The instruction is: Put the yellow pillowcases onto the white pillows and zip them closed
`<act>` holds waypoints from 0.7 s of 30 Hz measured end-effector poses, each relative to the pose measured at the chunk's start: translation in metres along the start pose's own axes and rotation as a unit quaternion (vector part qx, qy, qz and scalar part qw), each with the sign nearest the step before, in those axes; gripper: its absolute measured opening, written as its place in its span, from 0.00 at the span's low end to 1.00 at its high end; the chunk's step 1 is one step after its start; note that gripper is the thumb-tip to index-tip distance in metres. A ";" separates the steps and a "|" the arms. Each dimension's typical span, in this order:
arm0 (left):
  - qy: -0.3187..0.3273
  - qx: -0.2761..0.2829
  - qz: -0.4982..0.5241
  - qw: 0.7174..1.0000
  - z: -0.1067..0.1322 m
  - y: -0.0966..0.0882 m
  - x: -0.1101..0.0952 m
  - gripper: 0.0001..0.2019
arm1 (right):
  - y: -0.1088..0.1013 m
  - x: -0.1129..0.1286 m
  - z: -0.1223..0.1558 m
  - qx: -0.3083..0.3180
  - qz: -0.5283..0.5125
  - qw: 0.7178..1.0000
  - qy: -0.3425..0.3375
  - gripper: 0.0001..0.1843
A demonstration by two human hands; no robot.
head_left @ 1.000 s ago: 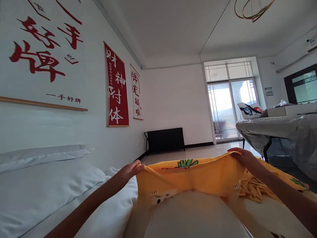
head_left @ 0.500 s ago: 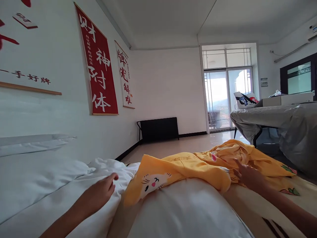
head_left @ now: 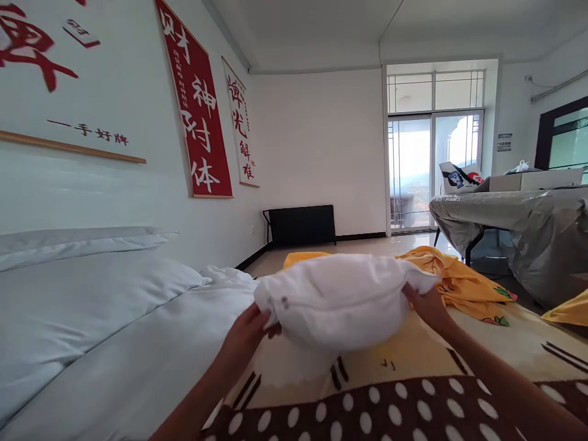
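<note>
A plump white pillow (head_left: 340, 303) hangs in the air between my two hands, slightly blurred by motion. My left hand (head_left: 255, 321) grips its left end, and my right hand (head_left: 425, 303) pinches its right corner. Below it lies a cream blanket (head_left: 294, 367) with a brown, white-dotted border. Behind the pillow is a yellow cloth (head_left: 452, 275) with printed patterns, crumpled on the far side of the bed; part of it is hidden by the pillow.
White pillows (head_left: 114, 288) and white bedding lie along the left wall. A table (head_left: 496, 211) under plastic sheeting, with boxes on it, stands at the right. A black folded panel (head_left: 301, 225) leans near the far wall. Another yellow cloth edge (head_left: 569, 315) shows at right.
The white pillow, earlier resting in front of me under the yellow cloth, is now lifted in both hands. The yellow cloth lies farther back, and the dotted blanket is uncovered.
</note>
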State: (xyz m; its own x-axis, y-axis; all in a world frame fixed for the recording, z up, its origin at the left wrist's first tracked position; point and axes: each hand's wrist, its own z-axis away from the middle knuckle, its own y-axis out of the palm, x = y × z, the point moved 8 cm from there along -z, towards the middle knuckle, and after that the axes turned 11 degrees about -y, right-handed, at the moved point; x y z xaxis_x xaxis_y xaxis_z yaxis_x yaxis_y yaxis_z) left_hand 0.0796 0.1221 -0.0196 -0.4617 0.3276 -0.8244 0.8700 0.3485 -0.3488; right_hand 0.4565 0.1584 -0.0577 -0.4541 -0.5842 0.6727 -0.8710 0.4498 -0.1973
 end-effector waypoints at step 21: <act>-0.019 -0.145 0.190 0.971 0.007 0.001 0.006 0.13 | 0.000 -0.012 0.016 -0.134 -0.269 0.952 0.056 0.16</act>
State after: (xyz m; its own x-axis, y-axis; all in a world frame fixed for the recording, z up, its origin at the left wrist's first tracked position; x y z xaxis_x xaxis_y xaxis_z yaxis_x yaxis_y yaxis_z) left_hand 0.0788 0.1178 -0.0276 -0.1060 0.4506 -0.8864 0.8888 0.4426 0.1187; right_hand 0.4586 0.1543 -0.0774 0.0795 -0.7097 0.7000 -0.8864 0.2710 0.3754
